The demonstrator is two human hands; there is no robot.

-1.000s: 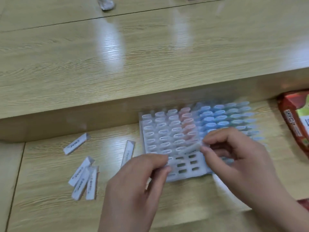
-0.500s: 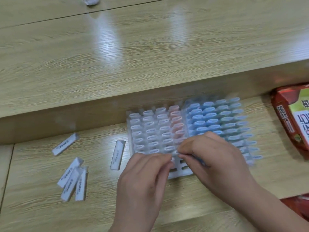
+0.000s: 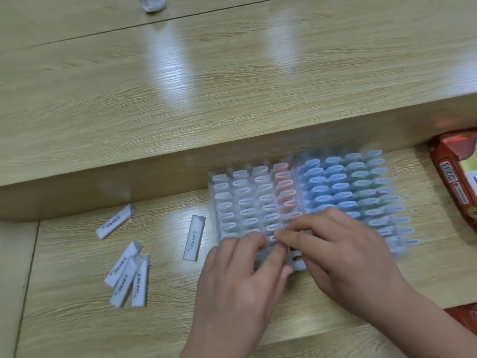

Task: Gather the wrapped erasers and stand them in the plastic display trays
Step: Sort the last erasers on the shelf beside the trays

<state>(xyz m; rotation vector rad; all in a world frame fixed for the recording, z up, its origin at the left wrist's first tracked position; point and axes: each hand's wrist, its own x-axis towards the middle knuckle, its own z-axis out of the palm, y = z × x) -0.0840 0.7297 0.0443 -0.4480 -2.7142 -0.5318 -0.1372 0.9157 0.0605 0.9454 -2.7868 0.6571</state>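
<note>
Fig.: head view, table (image 3: pixel 77 326) w/ two plastic display trays. Behind the trays we see a raised wooden ledge (image 3: pixel 206 86); a crumpled clear wrapper (image 3: pixel 153 3) lies at its far edge. A red snack packet (image 3: pixel 454 182) sits at the right edge, apart from the trays.

The left tray (image 3: pixel 296 262) holds upright white erasers plus one pink column; some near slots are empty. The right tray (image 3: pixel 398 251), touching it, is filled w/ blue erasers. Five loose wrapped erasers lie flat to the left: one far-left (image 3: pixel 114 222), one just beside the left tray (image 3: pixel 193 237), three bunched together (image 3: pixel 129 275).

Both hands cover the near rows of the left tray, hiding most of that part. The left hand (image 3: pixel 240 277) rests there w/ fingers curled; we cannot tell whether it grips anything. The right hand (image 3: pixel 343 254) has thumb and forefinger pinched together on a white eraser (image 3: pixel 273 239) standing in a near row, fingertips nearly touching the left hand's. Motion blur softens detail.
</note>
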